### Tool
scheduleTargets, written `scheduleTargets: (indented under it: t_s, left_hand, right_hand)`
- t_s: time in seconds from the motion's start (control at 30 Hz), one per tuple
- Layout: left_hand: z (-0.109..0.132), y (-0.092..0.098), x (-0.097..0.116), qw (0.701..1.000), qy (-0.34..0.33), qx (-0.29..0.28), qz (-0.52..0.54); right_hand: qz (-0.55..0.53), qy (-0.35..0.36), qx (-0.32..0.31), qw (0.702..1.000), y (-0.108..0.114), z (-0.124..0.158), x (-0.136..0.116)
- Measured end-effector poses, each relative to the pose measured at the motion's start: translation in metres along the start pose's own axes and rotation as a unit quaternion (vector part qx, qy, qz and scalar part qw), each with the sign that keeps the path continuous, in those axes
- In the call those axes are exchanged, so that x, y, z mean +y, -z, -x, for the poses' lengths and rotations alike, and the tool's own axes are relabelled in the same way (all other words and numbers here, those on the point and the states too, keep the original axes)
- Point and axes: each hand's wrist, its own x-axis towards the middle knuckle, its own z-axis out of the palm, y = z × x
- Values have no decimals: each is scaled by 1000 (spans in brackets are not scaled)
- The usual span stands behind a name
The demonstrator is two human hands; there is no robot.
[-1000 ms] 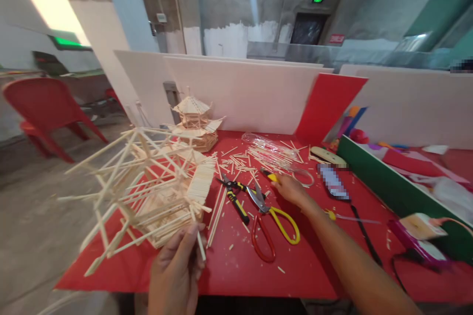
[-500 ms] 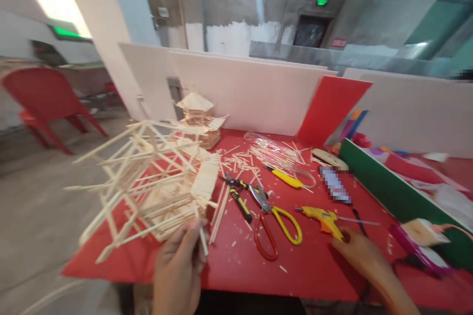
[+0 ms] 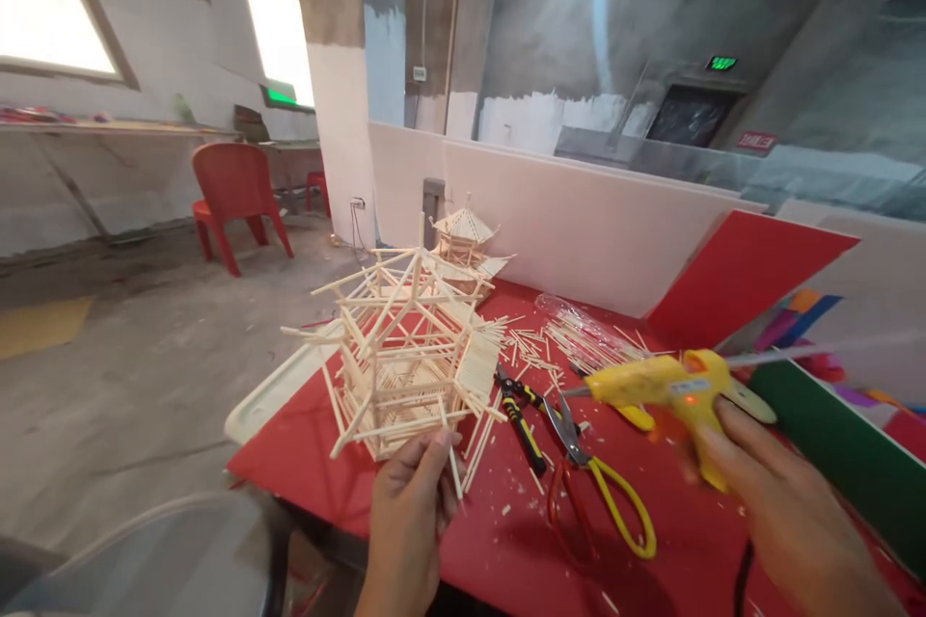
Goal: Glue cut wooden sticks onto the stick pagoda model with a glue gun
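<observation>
A hot glue gun (image 3: 651, 381), yellow with a small orange light, is raised over the table in my right hand (image 3: 781, 492), whose fingers wrap its handle. Its nozzle points left toward the model, and a clear glue stick sticks out behind. My left hand (image 3: 412, 492) pinches a thin wooden stick (image 3: 454, 468) at the near edge of an open-framed wooden pavilion model (image 3: 405, 347). Whether that stick is joined to the model I cannot tell. Scissors (image 3: 579, 463) with one red and one yellow handle and black-and-yellow pliers (image 3: 522, 424) lie between my hands.
Behind the model stands a roofed wooden pagoda (image 3: 463, 246). Loose sticks (image 3: 528, 344) and a clear bag of sticks (image 3: 585, 333) lie toward the back of the red table (image 3: 535, 549). A green board (image 3: 817, 443) borders the right; white panels (image 3: 550, 212) stand behind.
My right hand has lifted the glue gun off the table and turned its nozzle toward the model. My left hand still pinches the stick. The head view has shifted left.
</observation>
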Motion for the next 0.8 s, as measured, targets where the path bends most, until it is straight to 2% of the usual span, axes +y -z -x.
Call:
scheduleTargets:
  t_s: [0.07,0.13,0.2,0.27,0.33,0.4,0.8]
  left_hand:
    - [-2,1,0,1000,-2,-6,-8]
    - [-4,2,-1,1000,-8,-16,-24]
    - [-6,1,-1,999,-15,-20,-38]
    - [-8,1,-1,999,-21,-21,-43]
    - [-9,1,0,999,-27,-27,-38]
    - [-11,1,1,999,-29,-35,-29]
    - [-14,3,0,1000,-7,-22,13]
  right_hand:
    - [21,116,-48,992,-10,-18,-46]
    - [62,241,-49,967,-19,-30,-82]
    - [129,335,-31,933,-27,-36,-105]
    - [189,392,-20,900,-33,-38,-118]
    - [223,419,-20,880,-38,-38,-124]
    - [237,429,-26,871,-41,-38,-128]
    - [255,430,-25,866,-54,-39,-129]
